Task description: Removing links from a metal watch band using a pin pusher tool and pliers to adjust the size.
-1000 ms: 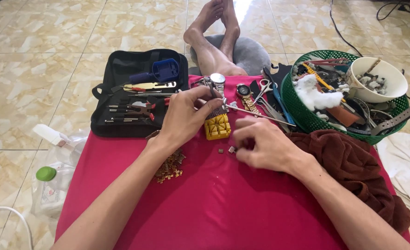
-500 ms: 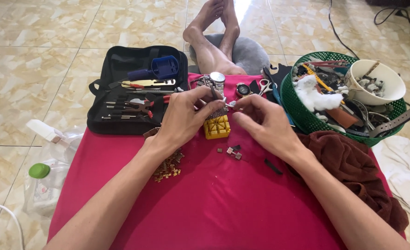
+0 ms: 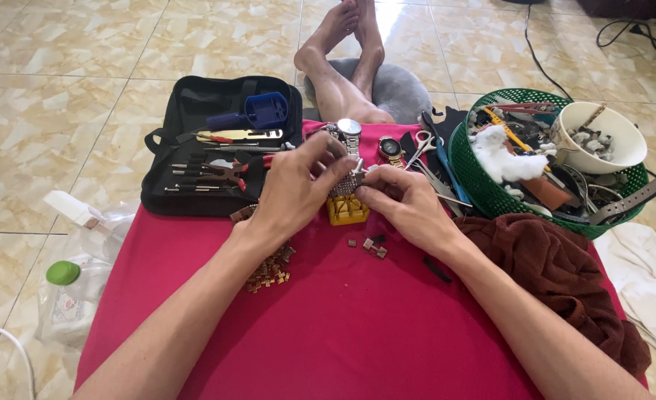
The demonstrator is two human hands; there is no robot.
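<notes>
Yellow plastic shows between both hands: a small holder block [image 3: 347, 210] stands on the red cloth [image 3: 357, 326], so the metal watch band [image 3: 345, 183] rests steady on top of it. The left hand [image 3: 294, 185] pinches the band from above to keep it in place. The right hand [image 3: 405, 207] pinches its end with the fingertips. Loose links [image 3: 373, 247] lie just beside the block, easy to reach, and the open tool case [image 3: 220, 144] waits near.

Beige marble-pattern floor tiles [image 3: 68, 96] with thin grout lines are covering the room. Daylight is reflecting off the tiles near the upper edge. Black cables [image 3: 565, 52] are trailing across the floor at upper right.
</notes>
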